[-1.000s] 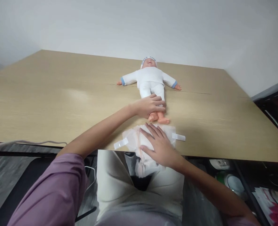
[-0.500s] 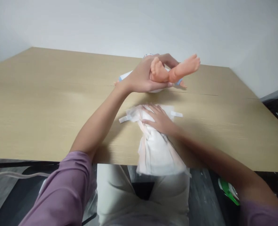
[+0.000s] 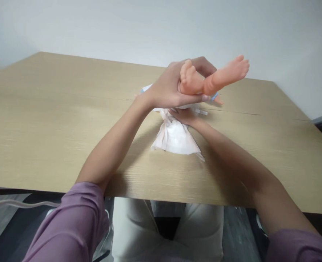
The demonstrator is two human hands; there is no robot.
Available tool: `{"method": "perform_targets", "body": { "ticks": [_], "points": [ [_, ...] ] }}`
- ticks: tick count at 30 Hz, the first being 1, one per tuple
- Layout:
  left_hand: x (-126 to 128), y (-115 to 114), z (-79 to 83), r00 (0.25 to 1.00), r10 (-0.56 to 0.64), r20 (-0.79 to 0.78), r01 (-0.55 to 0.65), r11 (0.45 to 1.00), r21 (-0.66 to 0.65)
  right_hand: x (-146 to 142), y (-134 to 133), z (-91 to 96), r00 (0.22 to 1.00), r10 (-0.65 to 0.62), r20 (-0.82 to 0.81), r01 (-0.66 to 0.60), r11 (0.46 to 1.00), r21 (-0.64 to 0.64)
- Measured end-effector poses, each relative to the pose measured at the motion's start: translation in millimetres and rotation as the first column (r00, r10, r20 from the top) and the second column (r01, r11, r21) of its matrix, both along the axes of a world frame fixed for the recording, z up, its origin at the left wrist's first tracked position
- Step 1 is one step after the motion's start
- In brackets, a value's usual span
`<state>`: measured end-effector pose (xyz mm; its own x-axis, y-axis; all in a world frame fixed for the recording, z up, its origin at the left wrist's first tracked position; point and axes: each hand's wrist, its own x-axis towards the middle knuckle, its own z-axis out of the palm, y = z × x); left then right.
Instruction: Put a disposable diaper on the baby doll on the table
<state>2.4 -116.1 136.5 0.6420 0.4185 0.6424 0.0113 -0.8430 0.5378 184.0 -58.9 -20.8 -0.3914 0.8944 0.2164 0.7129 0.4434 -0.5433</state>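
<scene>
My left hand (image 3: 166, 85) is wrapped round the lower legs of a baby doll (image 3: 218, 82) and holds them raised, with both feet pointing toward me. The doll's body is mostly hidden behind this hand; bits of white and blue clothing and a small hand show at the sides. Below the raised legs lies a white diaper (image 3: 176, 137), spread lengthwise on the table. Its far end, with a fastening tab at the right, reaches under the doll. My right hand (image 3: 186, 115) lies flat on that far part, its fingertips partly hidden beneath the doll.
The light wooden table (image 3: 54, 127) has thin seams across its far part. A pale wall (image 3: 123, 29) stands behind it. My legs are below the near edge. A pale cable (image 3: 21, 203) runs at the lower left, and a dark object sits at the far right.
My right hand has slid the diaper away from me, from the table's near edge to beneath the doll. My left hand keeps the legs raised, slightly farther right in view.
</scene>
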Motion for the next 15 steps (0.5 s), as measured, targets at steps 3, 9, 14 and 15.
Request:
{"method": "perform_targets", "body": {
  "ticks": [3, 9, 14, 15],
  "points": [
    [-0.5, -1.0, -1.5, 1.000, -0.010, 0.018, 0.010, 1.000, 0.008, 15.1, -19.3, 1.9, 0.998, 0.054, 0.011, -0.055, 0.998, 0.037],
    [-2.9, -6.9, -8.6, 0.999, -0.007, -0.037, 0.008, 0.999, 0.042, 48.9, -105.9, 20.5, 0.988, 0.095, -0.123, -0.067, 0.974, 0.214],
    [-5.7, -12.5, -28.6, 0.999, 0.021, -0.026, -0.020, 0.999, 0.049, 46.6, -154.4, 34.5, 0.921, -0.154, -0.357, 0.284, 0.894, 0.346],
    [-5.9, -14.7, -33.0, 0.999, 0.025, -0.034, -0.023, 0.999, 0.048, 43.2, -157.1, 37.1, 0.900, -0.177, -0.398, 0.328, 0.877, 0.351]
  ]
}}
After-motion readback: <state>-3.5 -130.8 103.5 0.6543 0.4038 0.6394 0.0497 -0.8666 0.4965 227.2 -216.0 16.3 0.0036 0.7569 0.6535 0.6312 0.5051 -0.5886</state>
